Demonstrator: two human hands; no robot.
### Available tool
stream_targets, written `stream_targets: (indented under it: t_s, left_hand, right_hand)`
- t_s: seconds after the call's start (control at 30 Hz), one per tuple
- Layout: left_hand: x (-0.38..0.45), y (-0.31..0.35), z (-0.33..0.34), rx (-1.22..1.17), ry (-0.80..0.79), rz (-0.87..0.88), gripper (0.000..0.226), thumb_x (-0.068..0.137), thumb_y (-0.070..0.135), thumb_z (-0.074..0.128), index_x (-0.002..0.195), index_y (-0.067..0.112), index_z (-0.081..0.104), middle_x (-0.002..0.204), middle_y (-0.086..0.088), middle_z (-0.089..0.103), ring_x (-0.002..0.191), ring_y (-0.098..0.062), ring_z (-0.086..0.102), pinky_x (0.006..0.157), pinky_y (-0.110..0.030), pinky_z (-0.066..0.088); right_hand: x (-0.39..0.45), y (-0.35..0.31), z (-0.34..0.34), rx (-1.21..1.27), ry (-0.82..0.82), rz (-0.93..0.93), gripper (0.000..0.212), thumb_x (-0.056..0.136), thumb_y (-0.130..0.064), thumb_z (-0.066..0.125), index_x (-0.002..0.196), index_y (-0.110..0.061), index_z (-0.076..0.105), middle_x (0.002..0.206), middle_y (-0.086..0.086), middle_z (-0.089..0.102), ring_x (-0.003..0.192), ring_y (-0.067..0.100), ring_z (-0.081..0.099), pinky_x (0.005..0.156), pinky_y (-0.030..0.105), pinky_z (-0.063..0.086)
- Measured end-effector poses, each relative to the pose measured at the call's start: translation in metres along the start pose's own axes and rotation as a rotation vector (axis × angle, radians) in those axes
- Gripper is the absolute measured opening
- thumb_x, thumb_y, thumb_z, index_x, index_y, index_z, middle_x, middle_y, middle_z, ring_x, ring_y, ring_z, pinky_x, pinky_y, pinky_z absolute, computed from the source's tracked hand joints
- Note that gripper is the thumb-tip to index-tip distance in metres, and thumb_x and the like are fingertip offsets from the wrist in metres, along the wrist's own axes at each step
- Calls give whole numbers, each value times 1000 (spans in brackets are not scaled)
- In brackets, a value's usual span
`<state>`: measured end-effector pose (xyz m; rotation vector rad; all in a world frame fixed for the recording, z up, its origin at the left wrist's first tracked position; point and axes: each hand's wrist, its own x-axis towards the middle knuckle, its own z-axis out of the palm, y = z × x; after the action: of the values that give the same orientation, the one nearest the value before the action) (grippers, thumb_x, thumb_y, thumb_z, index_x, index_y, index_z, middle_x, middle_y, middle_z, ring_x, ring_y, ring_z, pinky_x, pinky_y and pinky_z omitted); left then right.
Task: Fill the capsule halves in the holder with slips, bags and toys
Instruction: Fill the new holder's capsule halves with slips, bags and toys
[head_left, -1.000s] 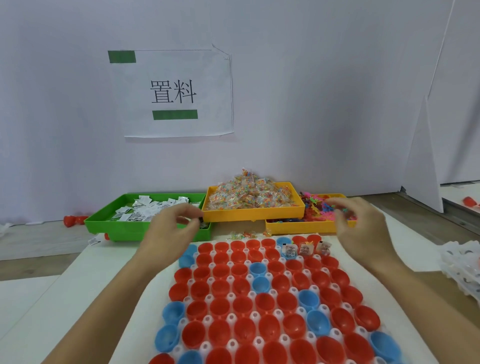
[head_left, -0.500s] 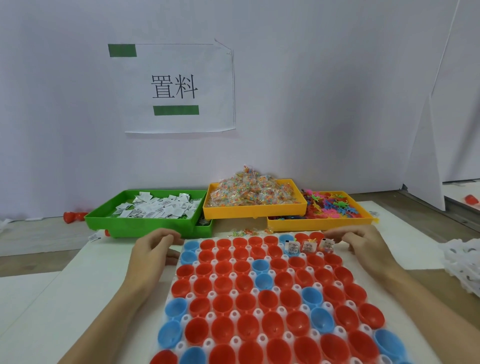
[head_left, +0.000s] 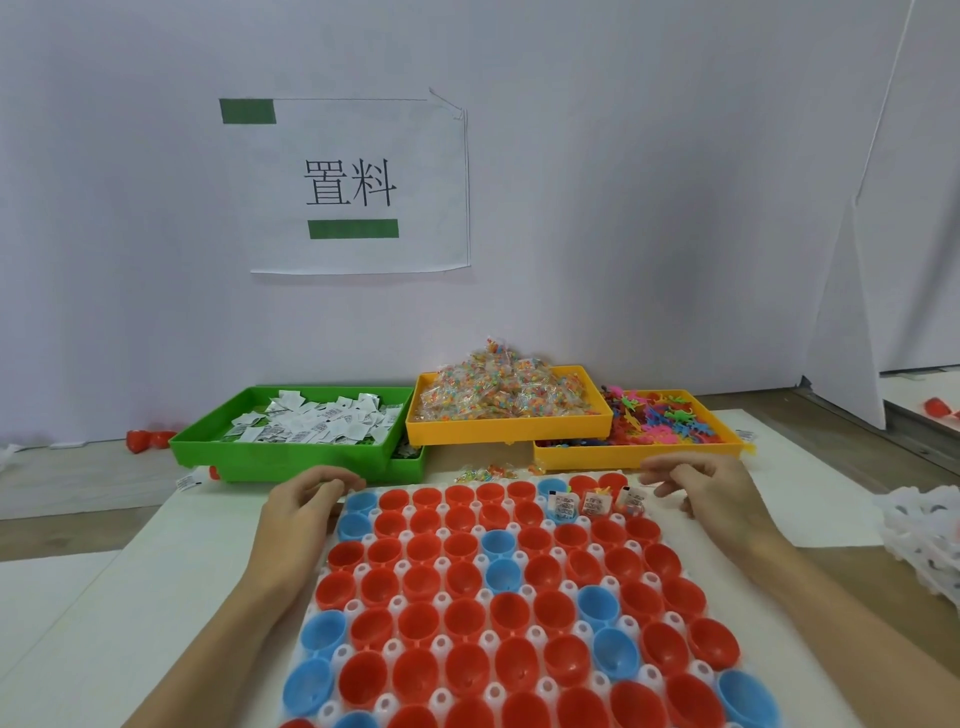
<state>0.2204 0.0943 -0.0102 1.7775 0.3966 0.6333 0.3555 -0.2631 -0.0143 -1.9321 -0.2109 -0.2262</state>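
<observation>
Left hand (head_left: 304, 512) curled at holder (head_left: 524, 603) edge, right hand (head_left: 711, 493) loose; three capsule halves (head_left: 595, 503) filled, rest empty.

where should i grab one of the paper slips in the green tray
Pinch a raised edge of a top slip from above. The slips lie flat and overlapping in a loose heap, and the green tray is open on top with walls all round, so a side approach is blocked.

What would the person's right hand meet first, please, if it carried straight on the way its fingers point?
Probably the filled capsule halves in the holder's far rows, since the right hand's fingers point leftward toward them; depth is unclear, so it might pass just above.
</observation>
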Motion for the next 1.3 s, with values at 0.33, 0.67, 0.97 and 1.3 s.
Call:
stream_targets:
  t_s: [0.33,0.67,0.97,1.3]
  left_hand:
    - [3,-3,0,-42,5,-8,32,99,4,45,87,11,74,91,-3,75,94,-27,69,87,-47,56]
    - [3,-1,0,-27,8,-21,32,100,5,45,87,12,73,92,-2,75,94,-25,69,86,-45,56]
    - [2,0,-1,-23,-1,-29,30,100,5,45,89,11,73,92,-3,75,94,-26,69,87,-46,56]
    - [2,1,1,-13,11,-42,30,98,7,48,85,15,74,88,-1,75,89,-30,69,83,-49,57]
  right_hand:
    - [58,-28,10,-297,137,-58,27,92,-1,54,102,-12,76,110,9,72,91,21,64,77,26,48]
    - [100,-28,13,-814,-106,113,27,88,-7,60,110,1,73,120,19,68,116,34,61,94,43,54]
    - [86,-20,23,-444,176,86,9,89,-14,72,96,-10,76,109,10,71,103,25,60,81,34,48]
    - [44,-49,26,260,-66,-7,14,88,-7,71,102,-6,75,88,7,75,80,17,70,71,21,58]
